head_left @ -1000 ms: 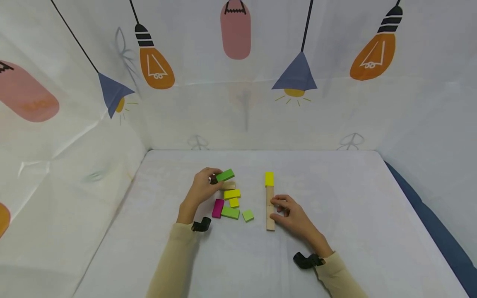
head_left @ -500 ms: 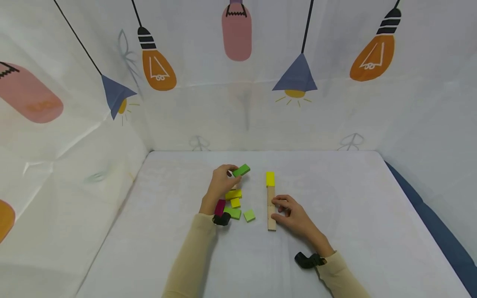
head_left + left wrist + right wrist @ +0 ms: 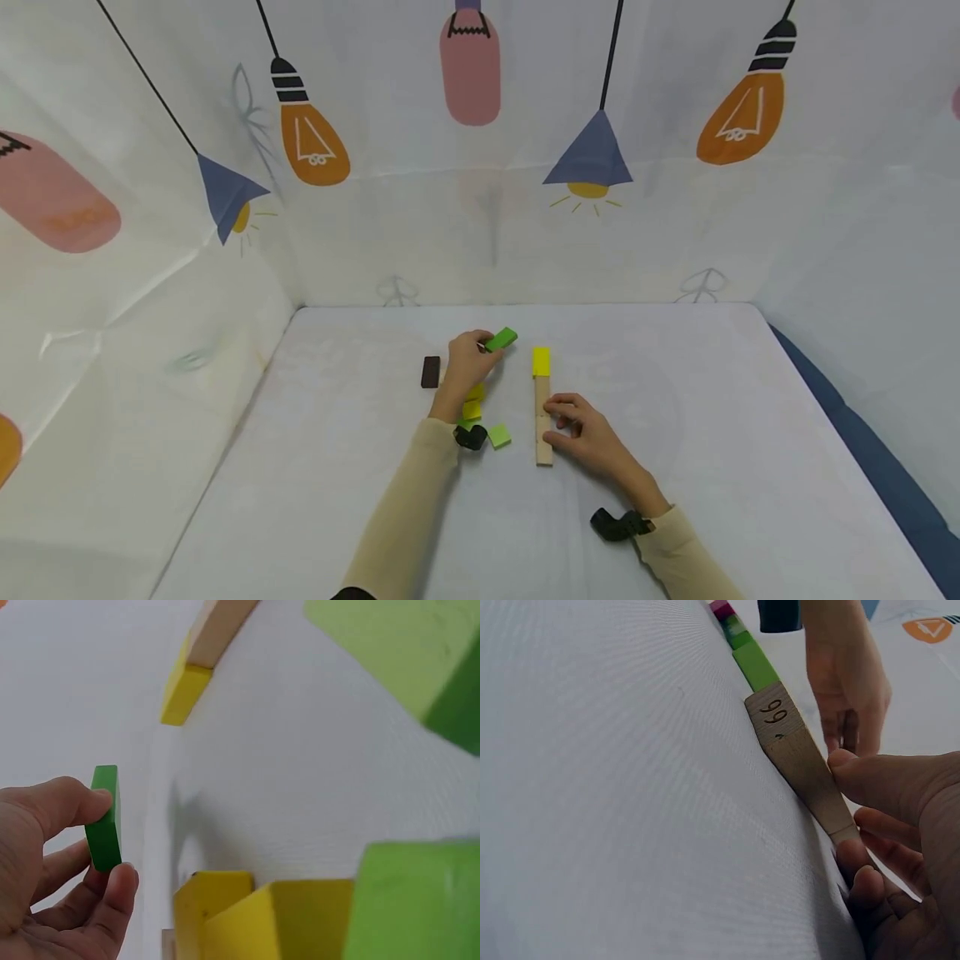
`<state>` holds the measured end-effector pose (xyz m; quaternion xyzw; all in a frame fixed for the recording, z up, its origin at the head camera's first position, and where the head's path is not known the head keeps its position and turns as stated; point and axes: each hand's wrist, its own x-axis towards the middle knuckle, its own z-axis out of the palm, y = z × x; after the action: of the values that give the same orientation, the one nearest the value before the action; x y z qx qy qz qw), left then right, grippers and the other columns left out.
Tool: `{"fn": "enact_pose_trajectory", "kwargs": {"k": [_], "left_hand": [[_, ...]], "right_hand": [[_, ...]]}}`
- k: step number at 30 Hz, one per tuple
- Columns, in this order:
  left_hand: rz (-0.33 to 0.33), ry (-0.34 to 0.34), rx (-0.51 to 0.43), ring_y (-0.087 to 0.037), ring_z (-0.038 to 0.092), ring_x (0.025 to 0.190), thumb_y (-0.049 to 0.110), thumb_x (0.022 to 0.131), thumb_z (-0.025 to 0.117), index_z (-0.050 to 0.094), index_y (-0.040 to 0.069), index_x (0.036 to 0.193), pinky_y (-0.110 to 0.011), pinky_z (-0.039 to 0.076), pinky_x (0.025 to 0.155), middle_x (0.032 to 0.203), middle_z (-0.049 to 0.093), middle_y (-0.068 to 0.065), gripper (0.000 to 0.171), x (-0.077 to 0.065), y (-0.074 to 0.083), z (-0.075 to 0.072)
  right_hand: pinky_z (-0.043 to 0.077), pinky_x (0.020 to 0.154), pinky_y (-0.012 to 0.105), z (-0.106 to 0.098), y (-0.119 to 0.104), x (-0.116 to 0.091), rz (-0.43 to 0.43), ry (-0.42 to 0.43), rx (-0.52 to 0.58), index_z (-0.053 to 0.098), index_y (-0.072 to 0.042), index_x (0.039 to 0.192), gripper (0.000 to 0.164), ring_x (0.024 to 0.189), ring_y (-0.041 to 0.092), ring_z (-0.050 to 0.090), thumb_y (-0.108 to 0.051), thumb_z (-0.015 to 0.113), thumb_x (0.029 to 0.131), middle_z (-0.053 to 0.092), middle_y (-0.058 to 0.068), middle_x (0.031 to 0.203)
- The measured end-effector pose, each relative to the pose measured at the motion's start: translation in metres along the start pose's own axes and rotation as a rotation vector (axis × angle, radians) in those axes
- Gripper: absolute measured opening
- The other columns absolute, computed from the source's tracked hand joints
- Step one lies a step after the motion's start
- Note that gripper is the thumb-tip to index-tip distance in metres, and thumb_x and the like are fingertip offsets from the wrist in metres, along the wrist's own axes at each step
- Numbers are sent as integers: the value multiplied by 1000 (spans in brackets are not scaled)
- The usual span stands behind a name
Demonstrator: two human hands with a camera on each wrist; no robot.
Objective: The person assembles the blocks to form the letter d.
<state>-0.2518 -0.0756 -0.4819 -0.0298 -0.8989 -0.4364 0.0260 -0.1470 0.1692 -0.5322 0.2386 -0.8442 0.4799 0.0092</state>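
My left hand (image 3: 467,368) pinches a green block (image 3: 502,339) between thumb and fingers, lifted over the table; the left wrist view shows the same green block (image 3: 106,836) clear of the surface. To its right lies a straight row: a yellow block (image 3: 541,362) at the far end, then plain wooden blocks (image 3: 543,440). My right hand (image 3: 596,437) rests along the row's right side, thumb and fingertips at the wood, fingers loosely bent. One wooden block (image 3: 772,712) carries engraved digits in the right wrist view.
Under and beside my left forearm lie yellow blocks (image 3: 471,410), a light green block (image 3: 499,436) and a partly hidden green one. A dark brown block (image 3: 431,372) lies left of that hand. The right wrist view shows a magenta block (image 3: 721,609). Patterned cloth hangs behind the white table (image 3: 675,375).
My left hand has carried the green block rightward and slightly away, closer to the row's yellow end. The dark brown block is now uncovered. My right hand has stayed in place.
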Motion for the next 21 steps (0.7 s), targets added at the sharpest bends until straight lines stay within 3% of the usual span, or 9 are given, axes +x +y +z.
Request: {"fn": "enact_pose_trajectory", "kwargs": {"k": [11, 21], "left_hand": [[-39, -31, 6, -26, 63, 96, 14, 90, 78, 72, -1, 120, -40, 58, 89, 111, 70, -17, 34, 6, -5, 17], [-75, -132, 73, -25, 59, 96, 19, 88, 81, 68, 3, 126, -39, 55, 92, 110, 68, -14, 43, 6, -4, 21]], "right_hand": [[50, 70, 24, 0, -4, 0, 4, -1, 1, 69, 3, 127, 43, 90, 18, 62, -12, 81, 89, 61, 17, 131], [50, 70, 23, 1, -5, 0, 13, 9, -4, 69, 3, 126, 43, 91, 16, 61, -10, 82, 87, 61, 17, 131]]}}
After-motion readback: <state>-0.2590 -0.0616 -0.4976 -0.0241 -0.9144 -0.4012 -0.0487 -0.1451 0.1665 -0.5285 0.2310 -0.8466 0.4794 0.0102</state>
